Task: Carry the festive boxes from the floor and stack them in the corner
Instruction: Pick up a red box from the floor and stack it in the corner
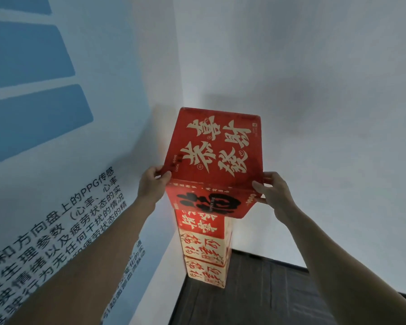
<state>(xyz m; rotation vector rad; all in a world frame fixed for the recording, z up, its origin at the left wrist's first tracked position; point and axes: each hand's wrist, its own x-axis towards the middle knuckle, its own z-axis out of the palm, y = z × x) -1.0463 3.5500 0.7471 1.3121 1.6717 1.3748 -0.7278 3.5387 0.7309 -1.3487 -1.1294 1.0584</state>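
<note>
The left hand (154, 181) and right hand (271, 191) each keep a curled grip on a near corner of the red square cardboard box (211, 144), on top of the stack of red and cream boxes (204, 248) in the corner. I would line up its edges before releasing; the tower looks narrow. Below is the dark grey floor (267, 289), and white walls (314, 90) stand around.

Dim, soft focus; wide-angle bending at edges; faint wall (314, 78) shadows.
</note>
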